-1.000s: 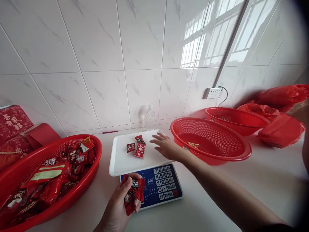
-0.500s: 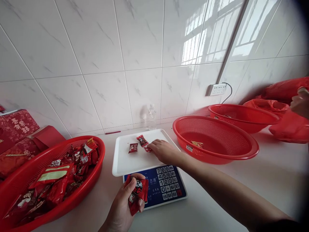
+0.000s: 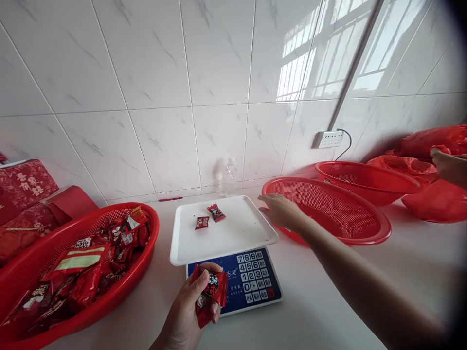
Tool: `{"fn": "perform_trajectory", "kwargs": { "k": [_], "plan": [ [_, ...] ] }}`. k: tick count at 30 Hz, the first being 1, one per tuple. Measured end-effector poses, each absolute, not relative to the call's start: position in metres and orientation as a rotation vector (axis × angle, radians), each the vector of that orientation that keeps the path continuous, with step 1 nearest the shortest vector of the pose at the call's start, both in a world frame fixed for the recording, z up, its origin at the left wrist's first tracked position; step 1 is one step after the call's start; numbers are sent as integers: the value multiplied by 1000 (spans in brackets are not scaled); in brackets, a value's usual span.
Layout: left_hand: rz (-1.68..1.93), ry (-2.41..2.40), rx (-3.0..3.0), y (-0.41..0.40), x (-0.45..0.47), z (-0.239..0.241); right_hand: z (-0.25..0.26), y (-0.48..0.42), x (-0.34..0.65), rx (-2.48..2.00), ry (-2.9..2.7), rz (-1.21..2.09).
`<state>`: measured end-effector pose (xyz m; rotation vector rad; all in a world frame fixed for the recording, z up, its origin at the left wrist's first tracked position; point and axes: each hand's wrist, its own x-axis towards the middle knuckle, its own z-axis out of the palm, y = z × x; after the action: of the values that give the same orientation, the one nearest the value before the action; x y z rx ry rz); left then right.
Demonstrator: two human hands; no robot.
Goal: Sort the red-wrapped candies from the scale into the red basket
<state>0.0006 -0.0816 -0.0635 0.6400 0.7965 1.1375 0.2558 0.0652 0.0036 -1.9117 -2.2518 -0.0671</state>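
Near the front edge of the scale, my left hand (image 3: 191,301) is closed around red wrapped snack packets (image 3: 216,287), at least two, with dark printing. Two more small packets, one red (image 3: 202,222) and one red-and-dark (image 3: 216,212), lie on the white weighing tray (image 3: 226,238). Below the tray shows the scale's blue keypad panel (image 3: 233,287), partly covered by my left hand. My right hand (image 3: 280,210) is palm down between the tray's right side and a red basket (image 3: 335,209), over its left rim. Its fingers point left and look bent; whatever they hold is hidden underneath.
A red basket (image 3: 150,233) full of packets stands at the left, beside red gift boxes (image 3: 32,194). A clear bottle (image 3: 230,177) stands by the wall. A second red basket (image 3: 368,180), red bags (image 3: 438,194) and another person's hand (image 3: 450,165) are at the right.
My right hand has moved right, off the tray to the basket's rim. The red packet under its fingers is gone from the tray. My left hand has stayed nearly still.
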Motion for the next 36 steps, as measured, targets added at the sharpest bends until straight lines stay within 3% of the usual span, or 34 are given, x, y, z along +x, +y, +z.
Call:
{"fn": "perform_trajectory", "kwargs": {
  "k": [11,26,36],
  "plan": [
    [1135,809,725,-81,0,-63,-23,85,147,-1413,-2558,166],
    [1095,805,758,-86,3,-69,-24,60,188,-1418,-2305,254],
    [1099,815,754,-82,4,-71,-29,53,156,-1127,-2473,256]
  ]
}}
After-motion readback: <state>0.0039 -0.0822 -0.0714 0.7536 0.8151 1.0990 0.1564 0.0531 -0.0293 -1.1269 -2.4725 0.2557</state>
